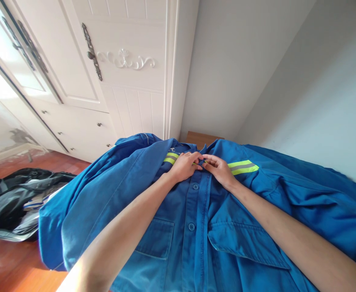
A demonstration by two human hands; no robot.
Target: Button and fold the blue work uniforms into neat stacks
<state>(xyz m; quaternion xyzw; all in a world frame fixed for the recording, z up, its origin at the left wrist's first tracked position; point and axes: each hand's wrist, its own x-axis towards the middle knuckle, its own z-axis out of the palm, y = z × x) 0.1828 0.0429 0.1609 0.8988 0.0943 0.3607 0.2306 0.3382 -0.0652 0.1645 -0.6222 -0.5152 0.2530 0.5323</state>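
A blue work jacket with yellow and grey reflective stripes lies spread out front side up before me. Two blue buttons on its front placket are fastened. My left hand and my right hand meet at the top of the placket, near the collar. Both have their fingers pinched together on the fabric edges there. What the fingertips press on is too small to make out. A chest pocket flap lies under my right forearm.
A white wardrobe with ornate metal handles stands behind the jacket. A dark bag or heap of black clothing lies on the wooden floor at the left. Pale walls rise at the right.
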